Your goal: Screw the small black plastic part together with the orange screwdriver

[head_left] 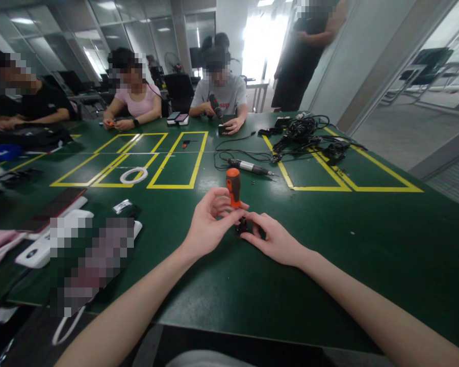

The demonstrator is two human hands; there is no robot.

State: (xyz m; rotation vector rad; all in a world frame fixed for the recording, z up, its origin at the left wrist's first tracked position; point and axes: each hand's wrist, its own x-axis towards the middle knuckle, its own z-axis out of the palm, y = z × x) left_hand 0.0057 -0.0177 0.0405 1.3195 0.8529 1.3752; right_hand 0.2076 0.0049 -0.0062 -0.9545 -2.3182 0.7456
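An orange and dark grey screwdriver stands nearly upright, handle up, in front of me. My left hand is closed on it, thumb and fingers around the lower handle and shaft. Beneath its lower end sits a small black part on the green table. My right hand pinches that part from the right, with thumb and index finger bent around it. Fingers hide the screwdriver's tip and much of the part, so I cannot tell exactly where they meet.
A corded electric screwdriver lies just beyond my hands. Tangled black cables are heaped at the back right. To the left are a white tape ring and a white power strip. Several people sit across the table.
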